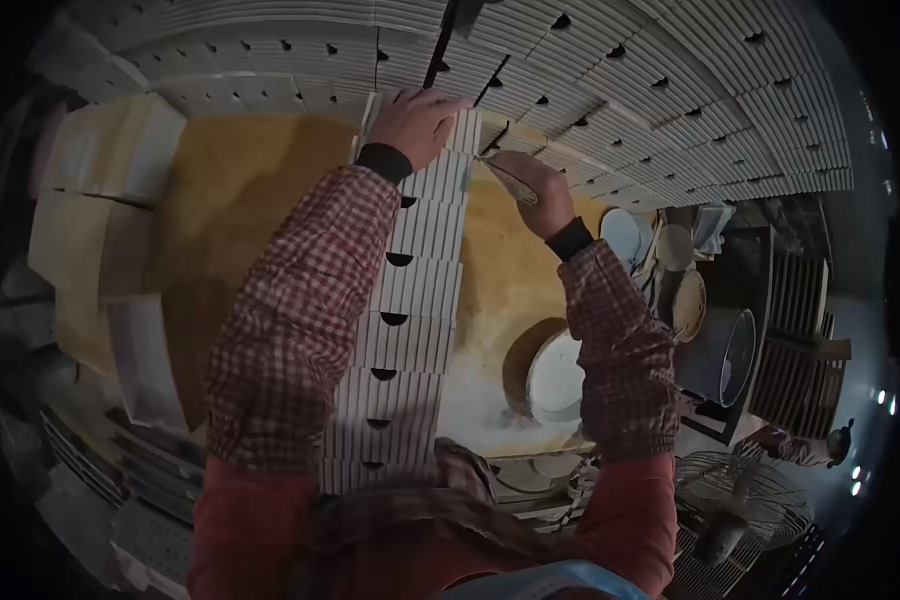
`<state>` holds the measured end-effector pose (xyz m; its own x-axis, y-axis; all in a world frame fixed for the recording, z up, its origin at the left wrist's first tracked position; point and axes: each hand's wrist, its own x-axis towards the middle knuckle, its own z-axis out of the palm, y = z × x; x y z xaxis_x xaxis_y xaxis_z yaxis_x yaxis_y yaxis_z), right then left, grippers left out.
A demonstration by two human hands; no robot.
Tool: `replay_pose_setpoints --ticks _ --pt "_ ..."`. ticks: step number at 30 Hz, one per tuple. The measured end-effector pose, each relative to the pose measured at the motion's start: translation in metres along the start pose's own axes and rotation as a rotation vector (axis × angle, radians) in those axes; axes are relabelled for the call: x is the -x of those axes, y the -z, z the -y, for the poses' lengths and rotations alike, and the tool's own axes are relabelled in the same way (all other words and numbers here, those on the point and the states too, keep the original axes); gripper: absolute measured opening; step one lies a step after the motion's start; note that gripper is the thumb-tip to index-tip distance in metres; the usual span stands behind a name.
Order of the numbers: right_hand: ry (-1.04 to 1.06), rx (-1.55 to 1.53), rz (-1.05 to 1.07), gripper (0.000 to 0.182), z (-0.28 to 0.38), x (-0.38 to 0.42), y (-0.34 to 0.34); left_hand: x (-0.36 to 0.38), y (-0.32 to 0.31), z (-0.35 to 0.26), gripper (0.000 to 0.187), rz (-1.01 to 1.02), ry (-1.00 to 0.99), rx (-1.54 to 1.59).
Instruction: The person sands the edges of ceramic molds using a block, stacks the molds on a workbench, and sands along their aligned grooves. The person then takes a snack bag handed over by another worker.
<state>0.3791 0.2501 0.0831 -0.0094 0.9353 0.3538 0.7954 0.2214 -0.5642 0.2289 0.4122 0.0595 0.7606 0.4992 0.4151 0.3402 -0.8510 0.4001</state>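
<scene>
A long row of white ridged blocks (415,287) with dark half-round notches runs from near my body to the far side of the tan table (220,230). My left hand (420,122) lies over the far end of this row, fingers stretched across its top. Just right of that end, my right hand (533,187) is closed, its fingertips at the row's edge. A pale, narrow shape shows along those fingers, but I cannot tell what it is. Checked sleeve covers with dark cuffs reach to both wrists.
More ridged white blocks (670,100) are stacked along the back. Large pale blocks (105,150) stand at the left. On the right are a round white container (558,378), a dark bucket (720,355) and a wire-caged fan (735,500).
</scene>
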Motion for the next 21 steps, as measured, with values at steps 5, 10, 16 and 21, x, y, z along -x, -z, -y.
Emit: replay_pose_setpoints --ticks 5,10,16,21 --pt "-0.366 -0.541 -0.128 0.019 0.013 0.018 -0.010 0.001 -0.004 0.003 0.029 -0.005 -0.052 0.012" --pt "-0.712 -0.728 -0.348 0.027 0.026 0.001 -0.020 0.002 -0.008 0.004 0.028 -0.071 -0.072 0.004" --pt "-0.943 -0.924 -0.484 0.022 0.024 -0.011 -0.032 0.002 -0.007 0.004 0.028 -0.073 -0.077 0.005" --pt "-0.889 -0.976 -0.501 0.021 0.022 -0.002 -0.031 0.001 -0.007 0.005 0.027 -0.024 -0.066 0.019"
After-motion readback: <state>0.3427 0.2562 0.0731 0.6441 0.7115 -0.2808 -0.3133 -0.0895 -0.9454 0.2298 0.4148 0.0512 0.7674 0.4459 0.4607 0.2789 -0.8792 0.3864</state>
